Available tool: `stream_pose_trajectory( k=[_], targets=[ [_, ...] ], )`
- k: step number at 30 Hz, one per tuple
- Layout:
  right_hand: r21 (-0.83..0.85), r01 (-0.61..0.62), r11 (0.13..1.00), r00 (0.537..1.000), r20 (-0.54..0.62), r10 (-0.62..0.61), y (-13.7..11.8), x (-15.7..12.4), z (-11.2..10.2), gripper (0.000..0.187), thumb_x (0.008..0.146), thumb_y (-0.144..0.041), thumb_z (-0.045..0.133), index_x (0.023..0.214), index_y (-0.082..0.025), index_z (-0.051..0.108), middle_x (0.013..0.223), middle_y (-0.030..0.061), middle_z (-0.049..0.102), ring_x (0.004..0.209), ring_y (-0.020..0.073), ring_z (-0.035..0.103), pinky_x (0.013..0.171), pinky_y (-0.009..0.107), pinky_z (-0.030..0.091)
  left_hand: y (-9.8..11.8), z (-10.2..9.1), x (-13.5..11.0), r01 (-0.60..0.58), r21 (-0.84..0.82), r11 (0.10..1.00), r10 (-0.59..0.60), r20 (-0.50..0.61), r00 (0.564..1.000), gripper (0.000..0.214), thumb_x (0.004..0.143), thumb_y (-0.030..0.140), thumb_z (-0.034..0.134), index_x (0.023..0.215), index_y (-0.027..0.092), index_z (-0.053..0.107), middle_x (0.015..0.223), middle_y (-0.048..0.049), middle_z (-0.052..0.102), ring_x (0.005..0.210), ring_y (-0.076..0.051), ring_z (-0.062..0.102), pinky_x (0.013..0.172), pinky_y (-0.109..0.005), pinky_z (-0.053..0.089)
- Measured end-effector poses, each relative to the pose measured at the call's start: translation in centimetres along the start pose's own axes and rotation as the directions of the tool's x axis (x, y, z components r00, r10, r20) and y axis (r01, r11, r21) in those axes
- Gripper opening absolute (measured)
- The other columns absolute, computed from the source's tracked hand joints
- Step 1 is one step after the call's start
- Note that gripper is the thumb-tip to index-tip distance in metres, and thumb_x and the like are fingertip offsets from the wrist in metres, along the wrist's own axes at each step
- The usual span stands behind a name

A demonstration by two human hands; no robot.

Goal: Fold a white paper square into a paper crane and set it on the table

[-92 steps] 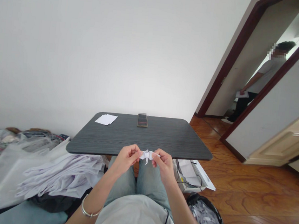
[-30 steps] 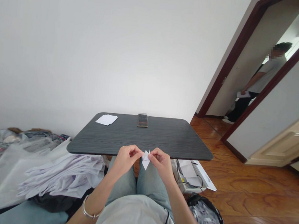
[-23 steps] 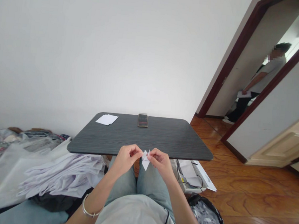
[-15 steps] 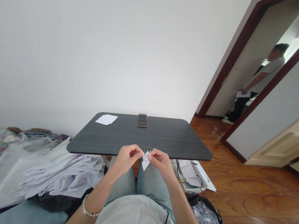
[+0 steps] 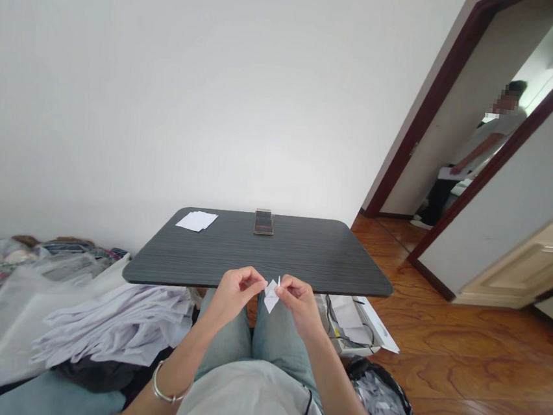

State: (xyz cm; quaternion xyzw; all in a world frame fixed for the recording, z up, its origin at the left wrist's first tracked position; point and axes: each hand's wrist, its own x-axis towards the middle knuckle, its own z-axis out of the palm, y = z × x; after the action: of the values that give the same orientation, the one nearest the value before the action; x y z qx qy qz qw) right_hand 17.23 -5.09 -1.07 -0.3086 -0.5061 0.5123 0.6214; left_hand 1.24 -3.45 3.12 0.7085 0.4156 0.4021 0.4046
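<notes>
A small piece of folded white paper (image 5: 271, 298), pointed at its lower end, is held between my two hands just off the table's near edge, above my knees. My left hand (image 5: 237, 293) pinches its left side between thumb and forefinger. On the other side, my right hand (image 5: 298, 301) is closed on the paper, thumb against fingers, with a thin white tip standing up beside the fingertips. The fingers hide part of the folds. Both hands are beside the front edge of the dark table (image 5: 223, 248).
White paper sheets (image 5: 195, 220) and a phone (image 5: 264, 222) lie on the table. Folded white cloth (image 5: 118, 329) is piled at left. At right are an open box with cables (image 5: 353, 326) and a black bag of paper scraps (image 5: 384, 407). A person (image 5: 489, 136) stands beyond the doorway.
The folded paper has tilted and risen slightly between my fingers, while both hands stay nearly in place. The person in the doorway has shifted posture a little.
</notes>
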Motion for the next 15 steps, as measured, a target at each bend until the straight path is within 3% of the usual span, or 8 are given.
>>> stream_pose_trajectory(
  k=[4,8,15],
  targets=[
    [-0.037,0.004,0.999,1.000,-0.018,-0.005,-0.03,0.03,0.05,0.022,0.070,-0.034,0.070,0.060,-0.018,0.059,0.054,-0.0049,0.044,0.050,0.0084,0.034,0.050,0.023,0.026,-0.08,-0.03,-0.05,-0.004,-0.008,1.000,0.004,-0.001,1.000,0.019,0.076,0.031,0.059,0.068,0.014,0.062,0.066,-0.0026,0.063,0.062,-0.014,0.055,0.057,-0.022,0.039],
    [-0.046,-0.058,0.997,0.997,0.051,0.060,-0.31,0.00,-0.22,0.024,0.071,-0.039,0.068,0.063,-0.017,0.063,0.058,-0.0019,0.051,0.054,0.0103,0.041,0.053,0.023,0.032,-0.09,0.00,-0.15,-0.010,0.015,1.000,0.010,0.034,0.999,0.020,0.076,0.031,0.058,0.069,0.014,0.063,0.066,-0.0024,0.064,0.061,-0.013,0.054,0.056,-0.021,0.038],
    [-0.037,-0.067,0.997,0.996,0.047,0.069,-0.41,-0.02,-0.43,0.025,0.070,-0.038,0.070,0.061,-0.017,0.061,0.060,-0.0013,0.053,0.055,0.0106,0.042,0.055,0.023,0.033,-0.16,0.05,-0.15,-0.015,0.043,0.999,0.012,0.068,0.998,0.020,0.076,0.032,0.059,0.069,0.014,0.064,0.065,-0.0019,0.064,0.058,-0.012,0.053,0.053,-0.021,0.036]
  ],
)
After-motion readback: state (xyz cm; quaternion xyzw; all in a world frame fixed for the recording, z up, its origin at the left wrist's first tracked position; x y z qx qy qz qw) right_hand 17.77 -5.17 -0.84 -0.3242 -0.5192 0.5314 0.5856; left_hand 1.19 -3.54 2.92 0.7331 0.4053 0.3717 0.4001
